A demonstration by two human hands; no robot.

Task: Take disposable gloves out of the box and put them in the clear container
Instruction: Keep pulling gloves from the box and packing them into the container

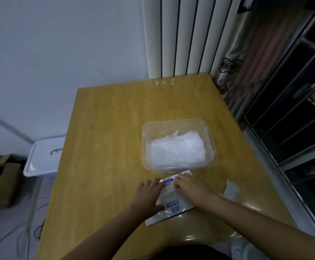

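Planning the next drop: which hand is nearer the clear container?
Right. The right hand lies just before the clear container; the left hand rests farther back and to the left.

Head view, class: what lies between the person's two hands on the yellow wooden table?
The flat white glove box with blue print lies between the left hand and the right hand, both touching it; the head view shows this.
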